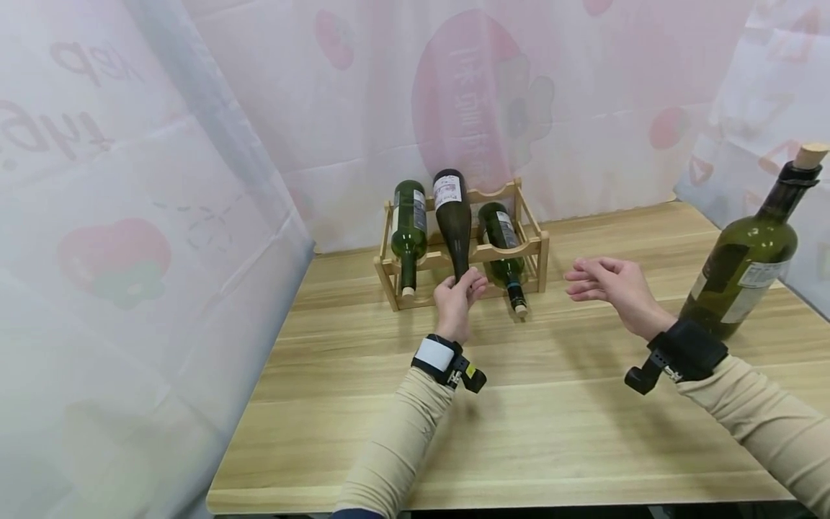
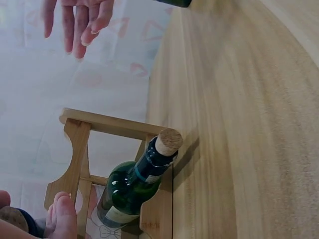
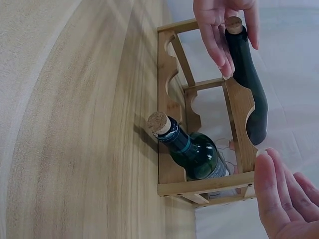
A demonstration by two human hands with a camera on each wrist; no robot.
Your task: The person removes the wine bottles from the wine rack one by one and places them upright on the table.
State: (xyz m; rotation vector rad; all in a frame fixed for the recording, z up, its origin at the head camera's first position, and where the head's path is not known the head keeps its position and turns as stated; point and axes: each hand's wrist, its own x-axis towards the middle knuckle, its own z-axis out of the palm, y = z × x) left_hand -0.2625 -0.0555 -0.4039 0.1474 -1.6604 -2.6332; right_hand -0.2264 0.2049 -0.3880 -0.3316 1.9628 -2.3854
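We hold the neck of a dark green bottle [image 1: 452, 216] with our left hand [image 1: 457, 303], fingers curled round it near the cork. The bottle is glossy, with a white label by its base, and lies tilted in the middle cradle of a wooden rack [image 1: 535, 249], between two other green bottles [image 1: 408, 227]. Our right hand [image 1: 606, 283] hovers apart, fingers relaxed and holding nothing. Beyond it stands an upright corked bottle [image 1: 748, 256]. The bench [image 1: 551, 425] is pale wood; printed translucent sheeting [image 1: 130, 216] surrounds us.
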